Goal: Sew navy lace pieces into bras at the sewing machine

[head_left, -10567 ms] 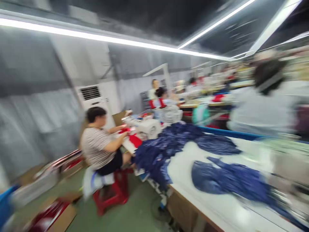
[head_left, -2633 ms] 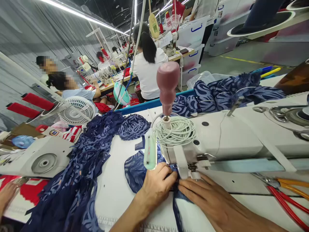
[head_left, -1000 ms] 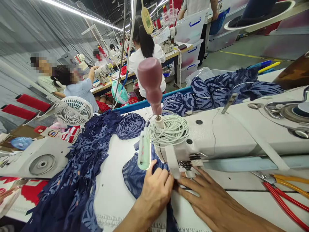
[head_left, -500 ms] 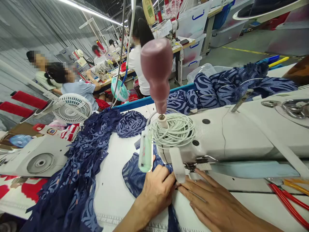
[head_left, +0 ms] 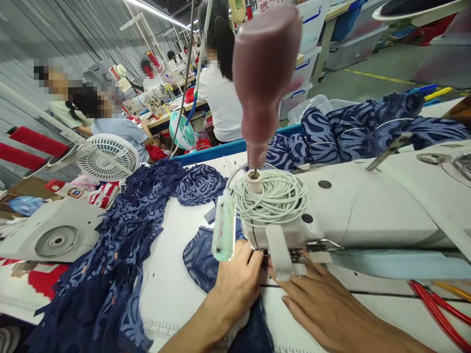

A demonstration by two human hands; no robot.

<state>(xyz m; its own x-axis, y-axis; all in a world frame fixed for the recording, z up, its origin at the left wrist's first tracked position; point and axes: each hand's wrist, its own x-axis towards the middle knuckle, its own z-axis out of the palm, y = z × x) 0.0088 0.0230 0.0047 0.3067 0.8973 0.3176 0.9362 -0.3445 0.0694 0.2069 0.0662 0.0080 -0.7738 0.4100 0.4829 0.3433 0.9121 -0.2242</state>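
A white sewing machine (head_left: pixel 360 211) lies across the table, with a coil of white cord (head_left: pixel 272 198) and a maroon knob (head_left: pixel 263 73) on its head. A navy patterned fabric piece (head_left: pixel 200 255) runs under the needle end. My left hand (head_left: pixel 235 287) is closed, its fingers curled onto the fabric just left of the presser foot. My right hand (head_left: pixel 326 309) lies flat with fingers stretched out, pressing the fabric on the table right of the foot. The needle itself is hidden by the machine head.
A long heap of navy fabric (head_left: pixel 117 264) trails down the table's left side; more lies behind the machine (head_left: pixel 368 125). A white fan (head_left: pixel 108 157) stands at left. Red-handled tools (head_left: pixel 437 306) lie at right. Other people sit sewing at tables behind.
The view has tipped closer to the machine head. My hands stay at the presser foot; the left has shifted a little forward along the fabric.
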